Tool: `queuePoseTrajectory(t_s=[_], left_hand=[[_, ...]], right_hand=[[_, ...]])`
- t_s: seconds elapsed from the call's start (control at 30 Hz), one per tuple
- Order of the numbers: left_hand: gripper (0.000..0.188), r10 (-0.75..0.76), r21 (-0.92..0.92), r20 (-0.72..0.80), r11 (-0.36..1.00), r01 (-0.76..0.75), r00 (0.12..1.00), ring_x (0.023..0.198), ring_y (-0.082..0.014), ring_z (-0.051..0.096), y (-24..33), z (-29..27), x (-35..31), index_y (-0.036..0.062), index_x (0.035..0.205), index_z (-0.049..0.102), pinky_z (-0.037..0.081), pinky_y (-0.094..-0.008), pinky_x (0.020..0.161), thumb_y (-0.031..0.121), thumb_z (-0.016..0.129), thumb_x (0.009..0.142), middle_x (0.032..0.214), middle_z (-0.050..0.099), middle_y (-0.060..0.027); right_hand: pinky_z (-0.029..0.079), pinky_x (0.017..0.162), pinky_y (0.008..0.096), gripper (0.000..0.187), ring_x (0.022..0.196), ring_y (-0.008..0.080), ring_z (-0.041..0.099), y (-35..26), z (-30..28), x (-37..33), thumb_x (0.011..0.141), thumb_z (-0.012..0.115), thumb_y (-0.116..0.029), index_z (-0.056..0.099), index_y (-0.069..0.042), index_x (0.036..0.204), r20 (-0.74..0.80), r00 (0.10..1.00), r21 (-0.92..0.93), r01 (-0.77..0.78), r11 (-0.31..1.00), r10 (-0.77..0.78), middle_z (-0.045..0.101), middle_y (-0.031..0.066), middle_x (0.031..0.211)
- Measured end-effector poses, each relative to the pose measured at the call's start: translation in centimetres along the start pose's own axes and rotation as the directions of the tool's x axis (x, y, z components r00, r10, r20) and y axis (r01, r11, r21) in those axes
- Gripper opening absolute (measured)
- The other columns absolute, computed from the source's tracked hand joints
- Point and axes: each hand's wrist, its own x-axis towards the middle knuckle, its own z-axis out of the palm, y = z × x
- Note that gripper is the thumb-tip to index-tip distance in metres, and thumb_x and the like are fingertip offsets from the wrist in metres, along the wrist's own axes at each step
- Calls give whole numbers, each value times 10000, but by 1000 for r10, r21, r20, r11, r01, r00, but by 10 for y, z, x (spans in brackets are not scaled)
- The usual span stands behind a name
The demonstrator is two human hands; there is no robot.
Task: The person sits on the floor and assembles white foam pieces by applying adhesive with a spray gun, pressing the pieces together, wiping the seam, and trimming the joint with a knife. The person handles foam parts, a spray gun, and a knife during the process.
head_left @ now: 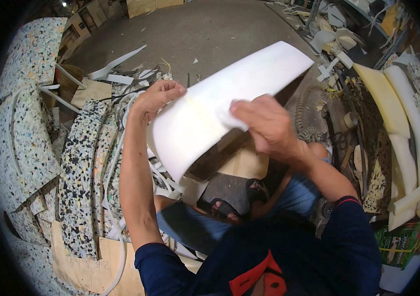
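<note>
A long white foam sheet (197, 106) curves over a brown wooden frame (215, 160) in front of me, running from near left to far right. A faint yellowish band crosses its face left of the middle. At the sheet's far left edge, my left hand (159, 98) has its fingers bent and closed over the rim, the thumb side against the white surface. My right hand (269, 123) is closed round a small white wad (230, 117), apparently foam, and presses it against the sheet near its close edge. The wad's edges blend into the white.
Speckled foam slabs (79, 182) stack up on the left beside a plywood board (94, 266). White and yellow foam offcuts (382, 98) lean at the right, near a coiled hose (301, 111). Foam scraps (119, 79) litter the grey floor (190, 39). My sandalled feet are below the frame.
</note>
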Motion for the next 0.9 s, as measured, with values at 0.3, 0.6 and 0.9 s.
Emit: queuePoseTrajectory(t_s=[0.3,0.6,0.9], left_hand=[[451,370,427,-204,867,-257,907,1336,-330,491,23,-5,-30,5,1255,619,312,-543,1126,352,613,968,1344,614,-120],[916,452,943,44,275,-186,891,1500,-447,184,7,154,-112,-56,1527,269,112,-557,1215,534,584,901,1588,265,-282],[662,707,865,-262,474,-164,657,1496,-426,214,43,105,-104,-60,1520,293,126,-541,1216,372,397,1030,1587,277,-273]], right_hand=[[553,811,355,404,893,256,683,17,-23,-15,775,626,65,693,0,1168,-9,992,146,-124,982,126,639,196,1226],[543,861,352,297,1015,307,681,99,12,11,898,611,-36,712,-45,1178,-108,841,371,-460,806,530,651,196,1228],[523,697,293,276,768,159,649,120,48,8,938,594,-133,727,-53,1166,39,697,599,-590,542,716,723,123,1043]])
